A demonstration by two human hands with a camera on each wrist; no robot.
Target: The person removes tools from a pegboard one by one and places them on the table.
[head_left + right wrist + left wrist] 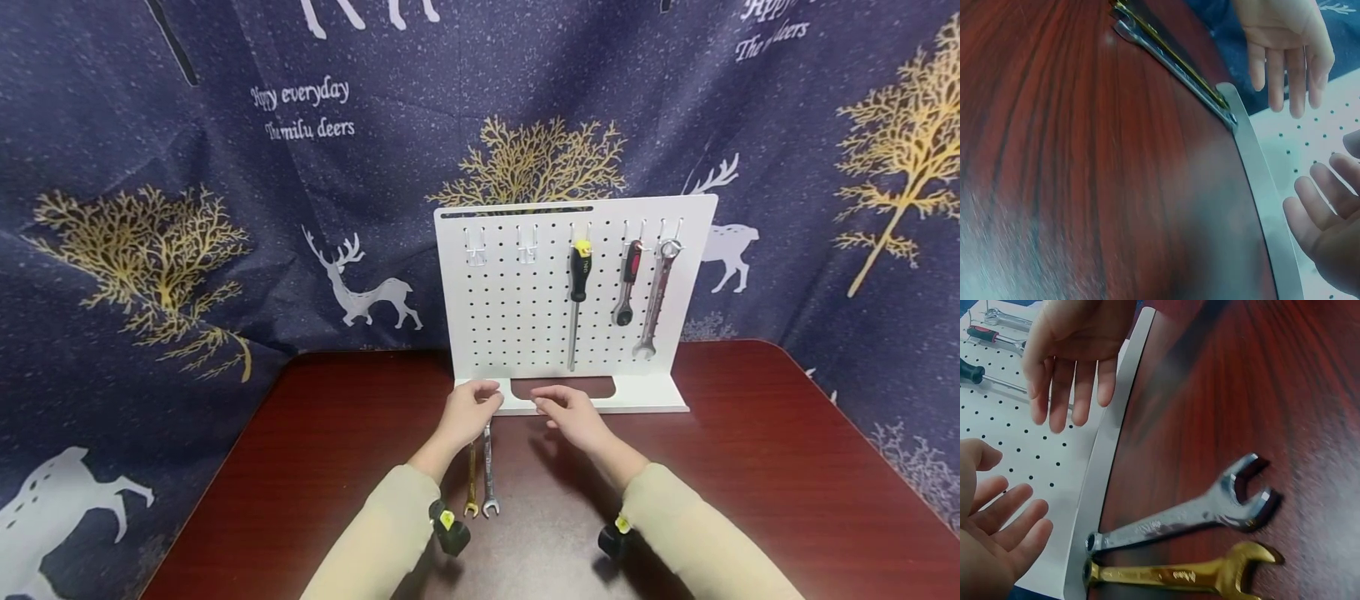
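In the head view my left hand (469,412) hovers by the front edge of a white pegboard stand (517,317), fingers loosely bent and holding nothing. Apart from it, my right hand (576,417) floats over the table just in front of the stand's base, likewise holding nothing. Two wrenches lie side by side below the left hand: a gold one (472,483) and a silver one (489,475). The left wrist view shows their ends against the stand's base, with the open jaws of the silver wrench (1166,522) and the gold wrench (1172,576) pointing away from it.
On the pegboard hang a yellow-and-black screwdriver (581,275), a red-and-black ratchet (628,279) and a large silver wrench (657,300). Two pairs of hooks (476,250) at its left carry no tool. Behind the reddish-brown table (337,450) hangs a patterned blue cloth (390,183).
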